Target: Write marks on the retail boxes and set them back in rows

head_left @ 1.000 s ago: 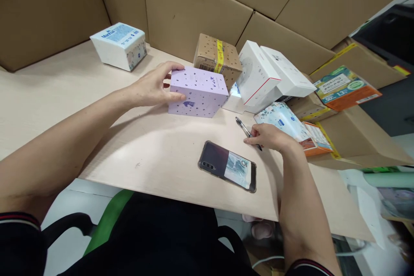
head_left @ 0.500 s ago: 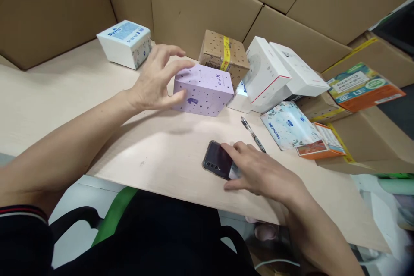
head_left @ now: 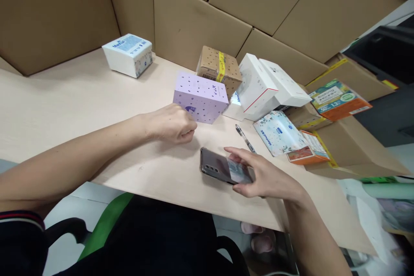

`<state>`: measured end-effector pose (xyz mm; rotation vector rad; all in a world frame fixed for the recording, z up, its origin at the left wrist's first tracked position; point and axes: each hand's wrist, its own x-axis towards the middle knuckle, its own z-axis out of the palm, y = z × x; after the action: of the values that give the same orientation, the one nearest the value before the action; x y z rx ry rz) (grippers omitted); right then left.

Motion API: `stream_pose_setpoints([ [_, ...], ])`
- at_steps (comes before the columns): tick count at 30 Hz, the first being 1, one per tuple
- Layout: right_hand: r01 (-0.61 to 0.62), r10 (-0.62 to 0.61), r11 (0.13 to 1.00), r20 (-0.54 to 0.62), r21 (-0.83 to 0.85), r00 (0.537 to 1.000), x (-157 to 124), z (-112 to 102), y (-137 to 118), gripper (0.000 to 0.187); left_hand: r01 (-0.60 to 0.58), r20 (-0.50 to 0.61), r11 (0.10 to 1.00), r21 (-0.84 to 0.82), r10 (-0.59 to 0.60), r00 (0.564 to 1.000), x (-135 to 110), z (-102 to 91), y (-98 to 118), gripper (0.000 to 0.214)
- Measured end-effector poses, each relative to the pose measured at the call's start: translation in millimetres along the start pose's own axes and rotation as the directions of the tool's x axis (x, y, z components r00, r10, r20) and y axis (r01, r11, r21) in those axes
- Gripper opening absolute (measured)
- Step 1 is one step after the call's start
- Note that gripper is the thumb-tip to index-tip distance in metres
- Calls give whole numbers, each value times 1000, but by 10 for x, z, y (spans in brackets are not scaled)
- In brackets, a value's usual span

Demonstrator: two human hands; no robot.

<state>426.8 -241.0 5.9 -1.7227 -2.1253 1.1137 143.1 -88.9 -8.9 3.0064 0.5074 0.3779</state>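
My left hand is curled into a fist just in front of the purple box, overlapping its lower left corner; nothing shows in the fingers. Dark dots and a printed figure cover that box. With thumb and fingers on its long edges, my right hand grips a dark smartphone in a clear case, camera side up. The phone looks tilted, its near edge close to or slightly off the tabletop. Beyond the right fingers lies a pen.
Behind the purple box stand a brown taped box and white boxes. Tissue packs sit at the left and right. An orange-and-green box rests by an open carton. Cardboard walls line the table's back.
My left hand has left the purple box, come nearer and closed into a fist. My right hand has taken hold of the phone by its edges and tilted it. The view has shifted slightly.
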Motion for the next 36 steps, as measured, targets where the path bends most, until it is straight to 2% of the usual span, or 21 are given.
stream_pose_setpoints([
  [2,12,-23,948,30,319,999,51,-43,11,83,86,63,993,-82,-81,995,4,31,18,21],
  [3,33,-53,869,26,494,998,94,-48,0,79,126,96,981,-149,-112,989,9,45,39,17],
  [4,61,-82,759,3,649,997,149,-42,-24,74,158,125,959,-236,-131,983,15,57,70,15],
  [6,107,-89,522,-70,846,994,288,-3,-116,64,194,153,868,-458,-138,978,32,77,160,30],
  [8,119,-36,360,-113,926,993,449,51,-241,56,178,147,697,-695,-105,984,49,96,269,41],
  [10,101,5,263,-106,959,994,604,103,-354,54,148,119,486,-861,-90,989,60,118,367,48],
  [12,82,7,190,-85,978,996,726,153,-421,56,146,109,311,-939,-135,985,63,141,431,56],
  [14,69,11,149,-71,986,997,799,203,-436,59,176,135,211,-962,-196,971,58,161,457,61],
  [16,64,16,135,-67,989,998,823,253,-417,63,209,173,166,-964,-210,962,48,171,461,61],
  [19,22,9,115,-23,993,1000,798,312,-379,66,234,204,159,-959,-183,962,27,158,466,65],
  [23,-20,23,91,18,996,1000,735,334,-364,59,223,177,272,-936,-184,967,2,121,491,69],
  [28,-9,-19,196,13,981,1000,689,317,-394,65,169,124,373,-912,-142,982,-2,154,463,67],
  [32,1,-8,228,0,974,1000,663,320,-428,75,125,81,469,-874,-113,990,18,180,416,70],
  [36,10,9,268,-12,963,1000,660,323,-455,78,133,90,505,-853,-109,990,27,154,409,67],
])
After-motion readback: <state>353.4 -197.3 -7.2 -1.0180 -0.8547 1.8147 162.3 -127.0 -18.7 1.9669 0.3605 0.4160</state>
